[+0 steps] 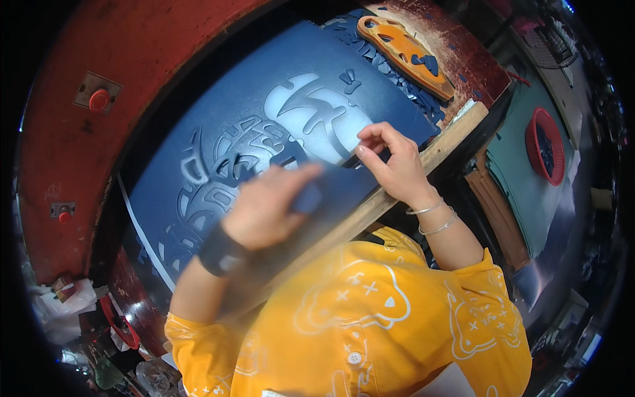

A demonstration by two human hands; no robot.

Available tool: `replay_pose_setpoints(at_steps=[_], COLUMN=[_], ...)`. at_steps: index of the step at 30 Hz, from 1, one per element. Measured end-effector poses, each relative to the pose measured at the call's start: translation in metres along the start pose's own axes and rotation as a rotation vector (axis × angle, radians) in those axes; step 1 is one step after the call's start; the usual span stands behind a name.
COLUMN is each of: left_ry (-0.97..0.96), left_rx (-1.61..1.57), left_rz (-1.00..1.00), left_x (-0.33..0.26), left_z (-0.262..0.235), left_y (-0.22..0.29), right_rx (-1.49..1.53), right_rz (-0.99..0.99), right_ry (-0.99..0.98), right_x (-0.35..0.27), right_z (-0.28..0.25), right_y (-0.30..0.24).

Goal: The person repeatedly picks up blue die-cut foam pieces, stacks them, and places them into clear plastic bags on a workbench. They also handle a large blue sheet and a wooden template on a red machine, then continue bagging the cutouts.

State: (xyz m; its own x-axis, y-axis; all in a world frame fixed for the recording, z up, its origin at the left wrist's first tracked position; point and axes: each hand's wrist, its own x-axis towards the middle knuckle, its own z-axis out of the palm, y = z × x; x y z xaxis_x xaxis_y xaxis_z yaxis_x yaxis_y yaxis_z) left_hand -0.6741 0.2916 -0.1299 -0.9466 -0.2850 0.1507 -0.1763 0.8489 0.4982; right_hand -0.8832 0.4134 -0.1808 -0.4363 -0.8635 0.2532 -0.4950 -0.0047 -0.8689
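Note:
A large dark blue sheet point(390, 109) lies in front of me, with curved shapes cut or pressed into it and pale areas showing through. My right hand point(397, 162), with thin bracelets at the wrist, is over the sheet's near right edge. Its fingers are curled, and a small gap shows between thumb and forefinger, with nothing visible in it. My left hand point(261, 208), with a black wristband, is smeared by motion above the near part of the sheet. Whether it holds anything cannot be made out. Small loose dark pieces point(350, 79) rest on the sheet's far part.
An orange cutting die point(403, 53) lies at the far right among dark scraps point(380, 63). A wooden bar point(456, 132) runs along the near edge. Right of it are stacked green sheets point(509, 178) and a pink basket point(534, 142). A red machine panel point(59, 145) with red buttons stands left.

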Motion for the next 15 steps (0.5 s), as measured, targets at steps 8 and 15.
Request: replay_pose_setpoints(at_steps=[8, 15], left_ry=[0.033, 0.563], left_rx=[0.230, -1.196], left_rz=[0.200, -0.458], left_x=[-0.014, -0.013], left_z=[0.032, 0.012], left_y=[-0.016, -0.040], right_rx=[-0.008, -0.058], right_rz=[-0.067, -0.171], right_ry=[-0.092, -0.149], right_x=[-0.018, -0.007], right_z=[0.015, 0.031], right_y=[-0.002, -0.022])
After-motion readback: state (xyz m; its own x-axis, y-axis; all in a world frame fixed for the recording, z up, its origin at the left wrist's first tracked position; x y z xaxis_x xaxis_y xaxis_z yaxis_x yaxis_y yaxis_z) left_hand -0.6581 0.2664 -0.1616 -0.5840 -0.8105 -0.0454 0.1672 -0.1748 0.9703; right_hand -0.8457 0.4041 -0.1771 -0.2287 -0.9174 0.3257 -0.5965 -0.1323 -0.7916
